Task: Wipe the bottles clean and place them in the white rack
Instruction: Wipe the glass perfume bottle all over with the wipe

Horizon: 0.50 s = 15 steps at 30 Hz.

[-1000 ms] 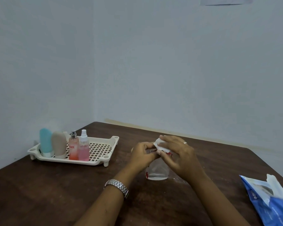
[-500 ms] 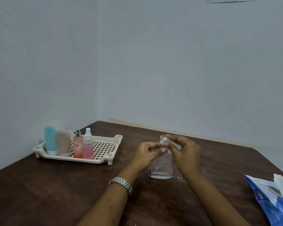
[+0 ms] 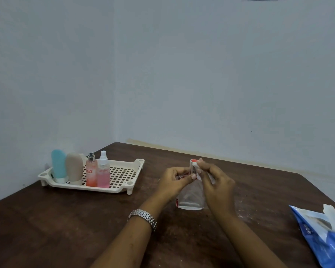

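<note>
A clear bottle (image 3: 190,199) with a red-topped pump stands on the dark wooden table (image 3: 85,219) in the middle. My left hand (image 3: 172,181) pinches the bottle's neck from the left. My right hand (image 3: 217,187) holds a small white wipe (image 3: 198,174) against the pump head. At the left, the white rack (image 3: 122,176) carries a blue tube (image 3: 58,165), a beige tube (image 3: 74,168), an orange-pink spray bottle (image 3: 91,173) and a pink spray bottle (image 3: 103,172), all upright.
A blue wipes packet (image 3: 325,233) lies at the table's right edge with a white wipe sticking out. Walls meet in a corner behind the table. The rack's right half holds nothing.
The right hand has slid the wipe from over the pump top down along its side, baring the red top. The view has shifted slightly left.
</note>
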Available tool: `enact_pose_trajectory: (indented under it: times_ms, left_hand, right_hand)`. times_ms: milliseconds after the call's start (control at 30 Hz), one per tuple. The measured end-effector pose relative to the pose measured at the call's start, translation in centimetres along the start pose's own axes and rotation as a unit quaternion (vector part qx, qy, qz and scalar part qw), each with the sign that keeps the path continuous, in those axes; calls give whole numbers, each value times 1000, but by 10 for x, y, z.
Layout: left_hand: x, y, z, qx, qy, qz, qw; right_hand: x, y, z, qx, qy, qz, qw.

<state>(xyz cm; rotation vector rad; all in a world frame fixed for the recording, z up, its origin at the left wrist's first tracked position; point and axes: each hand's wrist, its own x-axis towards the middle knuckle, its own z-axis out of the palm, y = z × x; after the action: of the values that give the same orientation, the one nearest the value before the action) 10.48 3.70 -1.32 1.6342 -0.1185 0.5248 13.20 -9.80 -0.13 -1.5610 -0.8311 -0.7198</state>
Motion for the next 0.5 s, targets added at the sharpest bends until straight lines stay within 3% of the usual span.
enact_pose_trajectory:
  times_ms: [267,400,500]
  left_hand:
    - [1,1,-1,10,-9,-7,1000]
    - [-2,7,2,34,-7,2,999]
    - [-2,7,2,58,2,20,998]
  right_hand:
    - [1,18,-11,-216,-60,-205,953]
    - [8,6,-5,-223,-19,-189,956]
    - [5,0,0,-248,-43,-210,945]
